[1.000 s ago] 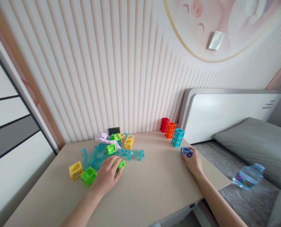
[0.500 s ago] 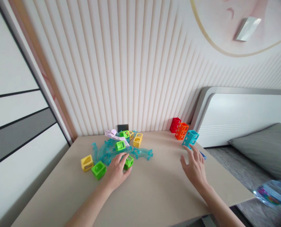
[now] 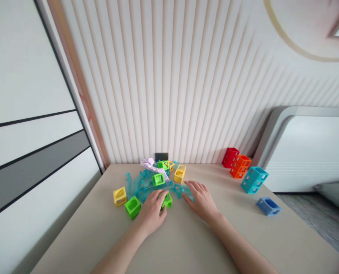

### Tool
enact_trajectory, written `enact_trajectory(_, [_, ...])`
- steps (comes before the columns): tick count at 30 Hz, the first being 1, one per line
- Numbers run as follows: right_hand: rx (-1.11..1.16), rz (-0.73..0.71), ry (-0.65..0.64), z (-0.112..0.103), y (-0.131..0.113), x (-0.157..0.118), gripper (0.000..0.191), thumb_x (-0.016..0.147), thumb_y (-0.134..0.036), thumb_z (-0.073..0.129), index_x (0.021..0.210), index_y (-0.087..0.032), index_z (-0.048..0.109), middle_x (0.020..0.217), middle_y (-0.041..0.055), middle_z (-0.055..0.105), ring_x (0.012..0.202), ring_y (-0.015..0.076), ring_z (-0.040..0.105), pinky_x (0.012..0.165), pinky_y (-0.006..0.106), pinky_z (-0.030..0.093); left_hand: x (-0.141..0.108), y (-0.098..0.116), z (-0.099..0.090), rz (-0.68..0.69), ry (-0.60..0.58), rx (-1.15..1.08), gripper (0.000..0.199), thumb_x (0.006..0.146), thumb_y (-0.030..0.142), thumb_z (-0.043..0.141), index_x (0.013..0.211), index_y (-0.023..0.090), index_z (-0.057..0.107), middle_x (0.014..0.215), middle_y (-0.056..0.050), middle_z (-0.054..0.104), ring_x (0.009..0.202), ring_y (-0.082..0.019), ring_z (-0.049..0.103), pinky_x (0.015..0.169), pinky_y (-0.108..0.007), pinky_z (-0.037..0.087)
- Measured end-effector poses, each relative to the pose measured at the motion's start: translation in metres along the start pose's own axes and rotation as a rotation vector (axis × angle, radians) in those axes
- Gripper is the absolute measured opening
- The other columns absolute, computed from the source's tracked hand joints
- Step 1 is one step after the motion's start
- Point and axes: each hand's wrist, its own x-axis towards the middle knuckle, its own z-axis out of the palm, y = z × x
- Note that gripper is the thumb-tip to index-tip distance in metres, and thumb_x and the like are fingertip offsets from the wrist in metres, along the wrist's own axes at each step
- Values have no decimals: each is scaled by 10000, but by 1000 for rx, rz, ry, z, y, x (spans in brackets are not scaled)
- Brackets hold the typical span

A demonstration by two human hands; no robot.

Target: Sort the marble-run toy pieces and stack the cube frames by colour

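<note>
Both forearms reach forward and angle inward. The left hand [image 3: 152,210] lies palm down with its fingers curled loosely. The right hand [image 3: 201,198] is flat, its fingers spread and extended forward.

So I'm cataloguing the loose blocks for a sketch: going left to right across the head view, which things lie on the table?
Yellow block → green block → left hand → right hand → orange block → teal block → blue block.
</note>
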Motion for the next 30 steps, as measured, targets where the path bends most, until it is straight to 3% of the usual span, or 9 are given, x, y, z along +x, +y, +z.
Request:
enact_trajectory(7, [50, 208, -145, -5, 8, -8, 526, 906, -286, 586, 1419, -186, 518, 1216, 136, 678, 1145, 298, 628, 1005, 438, 467, 1, 4, -1, -11, 2, -8, 508, 845, 136, 548, 1343, 235, 517, 1246, -114, 635, 1174, -297, 606, 1011, -506, 532])
enact_trajectory(14, [48, 214, -174, -3, -4, -8, 343, 888, -262, 600, 1225, -223, 647, 1193, 120, 673, 1112, 290, 638, 961, 405, 473, 1, 6, -2, -19, 0, -13, 526, 858, 190, 578, 1376, 231, 499, 1261, -118, 627, 1194, -302, 595, 1028, -507, 517])
enact_trajectory(24, [61, 228, -214, -5, 3, -7, 415, 907, -236, 575, 1316, -170, 612, 1211, 136, 686, 1128, 295, 647, 992, 401, 477, 1, 6, -2, -16, 20, -36, 502, 874, 185, 563, 1370, 229, 503, 1270, -129, 616, 1196, -300, 599, 1021, -504, 521])
enact_trajectory(30, [128, 194, -129, -1, 11, -10, 396, 912, -210, 543, 1294, -193, 644, 1174, 129, 688, 1090, 276, 658, 989, 393, 507, 1, 7, -3, -20, 10, -40, 494, 876, 188, 566, 1365, 225, 509, 1267, -130, 617, 1201, -300, 599, 1032, -509, 516])
